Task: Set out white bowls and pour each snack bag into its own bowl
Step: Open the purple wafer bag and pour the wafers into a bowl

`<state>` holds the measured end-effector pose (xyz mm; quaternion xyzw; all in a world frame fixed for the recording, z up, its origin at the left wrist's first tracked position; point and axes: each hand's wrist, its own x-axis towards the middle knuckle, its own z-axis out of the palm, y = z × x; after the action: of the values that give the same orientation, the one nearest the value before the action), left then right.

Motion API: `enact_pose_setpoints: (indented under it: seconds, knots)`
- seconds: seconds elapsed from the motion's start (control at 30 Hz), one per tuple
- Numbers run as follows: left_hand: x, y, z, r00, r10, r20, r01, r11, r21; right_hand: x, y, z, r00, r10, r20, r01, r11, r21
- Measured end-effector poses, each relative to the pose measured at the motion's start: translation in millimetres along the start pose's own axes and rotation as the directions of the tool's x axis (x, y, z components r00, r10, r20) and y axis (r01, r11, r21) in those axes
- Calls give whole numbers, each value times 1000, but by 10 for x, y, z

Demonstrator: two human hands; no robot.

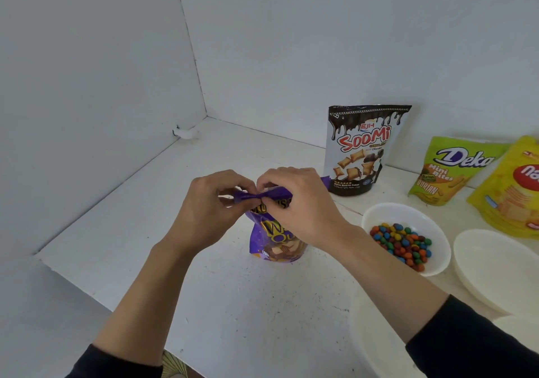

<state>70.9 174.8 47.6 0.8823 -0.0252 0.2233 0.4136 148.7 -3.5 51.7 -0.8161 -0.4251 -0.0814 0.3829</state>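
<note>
Fingers (pixel 233 180) curled, pinching purple bag (pixel 277 242) top

A glossy purple foil bag (pixel 272 232) crinkles; Soomi pouch (pixel 361 150) shines like smooth plastic film; white bowls (pixel 493 267) look smooth, faintly glossy; painted table (pixel 140 232) matt, speckled, scuffed.

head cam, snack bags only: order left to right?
purple bag → SooMi bag → Deka bag → yellow bag, cut off by the right edge.
</note>
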Motion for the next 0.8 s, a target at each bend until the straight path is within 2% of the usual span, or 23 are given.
enact_pose_setpoints:
  seconds: [0.17,0.27,0.4,0.43,0.57,0.67,0.8]
  knots:
    - [-1,-5,-4,999,33,36,-34,998,45,-22,12,-16,1000,-8,-9,7,996,-94]
    - [12,27,7,997,5,72,-10,997,71,-48,70,-34,999,14,-46,-23,980,-197]
    - [28,102,49,977,-59,204,72,996,-61,-131,224,-97,990,4,-140,-53,936,-347]
    - [28,124,67,970,-57,235,83,991,-102,-155,265,-121,992,-3,-125,-37,948,-317]
    - [58,198,114,936,-3,351,97,963,-252,-237,349,-239,997,46,-54,-47,999,-10]
    - [141,228,151,896,60,439,52,970,-238,-275,375,-349,997,75,-17,-72,990,117]
    - [255,257,258,842,191,505,-97,974,-206,-333,421,-432,996,84,10,-84,980,181]
